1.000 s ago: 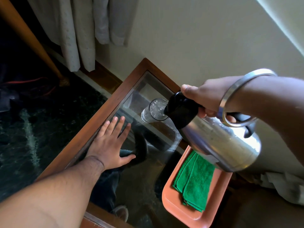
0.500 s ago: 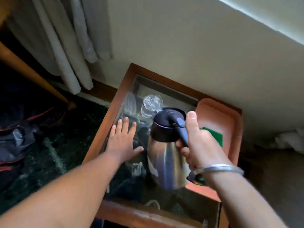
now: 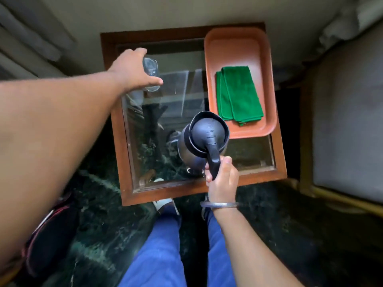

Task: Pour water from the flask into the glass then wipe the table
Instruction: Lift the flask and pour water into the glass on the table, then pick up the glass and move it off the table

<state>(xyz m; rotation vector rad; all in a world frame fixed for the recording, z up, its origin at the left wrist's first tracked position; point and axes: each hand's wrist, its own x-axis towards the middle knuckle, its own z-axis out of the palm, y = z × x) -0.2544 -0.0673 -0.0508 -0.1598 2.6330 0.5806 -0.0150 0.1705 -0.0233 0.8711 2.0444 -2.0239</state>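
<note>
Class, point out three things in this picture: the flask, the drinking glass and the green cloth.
flask (image 3: pixel 208 133): head view, on its black lid.
glass (image 3: pixel 150 67): head view, on its clear rim.
green cloth (image 3: pixel 238 94): head view, middle of the folded cloth.

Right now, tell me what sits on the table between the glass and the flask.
Nothing: the head view shows only bare glass tabletop between the glass and the flask.
</note>
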